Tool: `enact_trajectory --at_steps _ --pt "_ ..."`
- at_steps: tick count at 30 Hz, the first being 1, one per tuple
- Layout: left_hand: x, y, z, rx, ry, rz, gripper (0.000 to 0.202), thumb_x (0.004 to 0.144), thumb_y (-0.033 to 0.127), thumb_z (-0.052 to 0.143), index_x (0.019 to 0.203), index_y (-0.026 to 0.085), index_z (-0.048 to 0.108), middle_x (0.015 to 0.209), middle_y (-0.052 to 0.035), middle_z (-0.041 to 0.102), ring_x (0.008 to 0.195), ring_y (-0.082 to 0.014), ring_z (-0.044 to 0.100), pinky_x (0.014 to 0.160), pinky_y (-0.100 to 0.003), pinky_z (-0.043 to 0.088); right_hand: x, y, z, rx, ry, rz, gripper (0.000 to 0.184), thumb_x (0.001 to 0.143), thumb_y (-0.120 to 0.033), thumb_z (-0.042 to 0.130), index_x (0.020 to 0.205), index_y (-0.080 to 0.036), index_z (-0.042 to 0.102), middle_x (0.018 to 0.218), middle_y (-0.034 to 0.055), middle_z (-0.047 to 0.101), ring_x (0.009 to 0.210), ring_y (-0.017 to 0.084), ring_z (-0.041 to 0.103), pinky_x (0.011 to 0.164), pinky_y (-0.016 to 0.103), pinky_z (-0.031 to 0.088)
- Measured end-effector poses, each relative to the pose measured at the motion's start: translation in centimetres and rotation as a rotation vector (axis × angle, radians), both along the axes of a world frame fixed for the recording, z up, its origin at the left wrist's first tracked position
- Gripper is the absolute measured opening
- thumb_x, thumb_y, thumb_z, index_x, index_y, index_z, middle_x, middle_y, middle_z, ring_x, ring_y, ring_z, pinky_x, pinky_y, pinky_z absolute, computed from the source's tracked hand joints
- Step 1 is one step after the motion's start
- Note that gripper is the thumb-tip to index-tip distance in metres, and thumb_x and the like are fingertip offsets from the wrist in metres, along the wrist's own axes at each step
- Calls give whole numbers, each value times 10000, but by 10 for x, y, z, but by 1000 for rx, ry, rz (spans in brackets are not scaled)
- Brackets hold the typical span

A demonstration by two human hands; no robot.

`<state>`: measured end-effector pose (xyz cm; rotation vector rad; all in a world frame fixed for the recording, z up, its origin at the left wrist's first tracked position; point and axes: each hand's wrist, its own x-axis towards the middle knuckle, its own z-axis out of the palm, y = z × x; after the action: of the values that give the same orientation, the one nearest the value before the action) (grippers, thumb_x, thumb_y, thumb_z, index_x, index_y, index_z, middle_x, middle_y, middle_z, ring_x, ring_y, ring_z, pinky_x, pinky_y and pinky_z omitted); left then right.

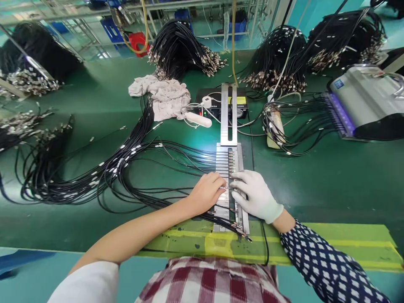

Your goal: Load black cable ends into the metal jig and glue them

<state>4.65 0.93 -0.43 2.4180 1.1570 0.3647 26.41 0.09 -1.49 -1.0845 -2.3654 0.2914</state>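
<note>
A long metal fixture (229,162) with comb-like slots lies on the green bench in front of me, and several black cables (132,168) with metal connectors sit in its slots. My bare left hand (206,192) rests on the fixture's left side, fingers curled and pinched on a cable end at a slot. My right hand (257,195), in a white glove, lies on the fixture's right side with its fingers pressed on the connector tips. The cables fan out to the left across the bench.
A crumpled cloth (162,94) and a small black control box (221,108) lie behind the fixture. Big bundles of black cables (179,48) are heaped along the back, with another bundle (277,59) further right. A grey machine (362,101) stands at the right. Yellow tape (331,244) marks the near edge.
</note>
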Motion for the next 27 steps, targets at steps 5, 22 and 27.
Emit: enact_trajectory --at_steps 5,22,27 --pt "-44 -2 7 -38 66 61 112 984 216 476 920 185 561 929 -37 592 917 -207 532 821 -345 411 1 1 0 -7 -1 12 122 899 -233 591 981 -221 680 1200 76 662 1142 290 557 992 500 439" --pt "-43 9 -15 46 -227 -83 248 1006 184 416 1143 198 622 1021 -71 632 941 -157 604 846 -275 513 14 14 -7 -265 443 -264 156 967 -279 527 975 -267 682 1059 40 717 1044 235 644 964 459 516" --pt "-41 22 -14 99 -209 -143 260 996 156 429 1141 174 644 997 -80 640 913 -155 618 821 -260 525 13 15 -4 -289 449 -262 159 969 -281 527 987 -262 683 1049 45 717 1040 237 644 953 456 522"
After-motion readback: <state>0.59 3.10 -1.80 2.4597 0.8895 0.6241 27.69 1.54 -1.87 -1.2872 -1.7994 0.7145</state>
